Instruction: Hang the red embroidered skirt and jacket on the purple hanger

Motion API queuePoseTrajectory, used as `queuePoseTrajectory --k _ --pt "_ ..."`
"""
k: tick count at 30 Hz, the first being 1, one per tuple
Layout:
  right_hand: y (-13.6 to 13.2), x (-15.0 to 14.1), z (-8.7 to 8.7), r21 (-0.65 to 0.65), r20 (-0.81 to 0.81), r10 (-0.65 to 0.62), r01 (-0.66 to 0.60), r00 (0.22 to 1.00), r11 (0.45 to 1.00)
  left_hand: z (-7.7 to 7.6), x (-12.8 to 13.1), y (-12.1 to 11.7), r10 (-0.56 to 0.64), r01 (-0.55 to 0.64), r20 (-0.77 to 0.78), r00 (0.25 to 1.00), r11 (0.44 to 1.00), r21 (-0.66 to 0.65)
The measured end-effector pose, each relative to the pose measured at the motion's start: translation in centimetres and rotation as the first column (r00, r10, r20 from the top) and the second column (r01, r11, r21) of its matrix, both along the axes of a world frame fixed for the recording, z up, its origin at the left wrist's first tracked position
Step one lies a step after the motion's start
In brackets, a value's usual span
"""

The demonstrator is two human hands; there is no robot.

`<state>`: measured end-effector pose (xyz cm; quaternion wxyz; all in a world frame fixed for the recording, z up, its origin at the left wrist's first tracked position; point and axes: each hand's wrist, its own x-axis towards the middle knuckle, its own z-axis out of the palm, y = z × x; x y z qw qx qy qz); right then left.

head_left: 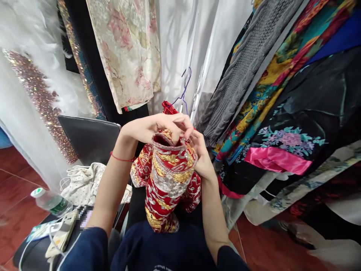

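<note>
A red garment (166,180) with gold and silver embroidery lies across my lap, its stand-up collar (170,150) facing up toward me. My left hand (166,126) reaches over the collar from the left, with thumb and fingers pinched at its right end. Against the collar's right side, my right hand (201,152) is closed on the cloth, its fingertips meeting those of my left hand. Whatever small part lies between the fingertips is hidden. Just beyond my hands rises a purple wire hanger (184,88), with a bit of red cloth (169,108) beside it.
Clothes hang close on both sides, among them a grey knit (248,64) and a floral cream piece (129,49). At left stand a dark chair back (90,137), a polka-dot cloth (84,182), a water bottle (52,201) and a phone with a white cable (62,237).
</note>
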<state>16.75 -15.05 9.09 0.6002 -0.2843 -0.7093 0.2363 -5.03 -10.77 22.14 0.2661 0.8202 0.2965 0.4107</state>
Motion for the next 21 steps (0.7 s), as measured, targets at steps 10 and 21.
queuePoseTrajectory --k 10,21 --pt "0.8 -0.1 1.8 -0.158 -0.128 -0.142 0.122 0.982 0.980 -2.1 0.5 0.7 -0.081 0.095 0.078 0.994 0.979 -0.183" --pt "-2.5 -3.2 4.5 -0.047 -0.008 -0.548 0.547 0.837 0.836 -4.2 -4.2 3.3 -0.441 0.216 -0.241 0.865 0.758 -0.615"
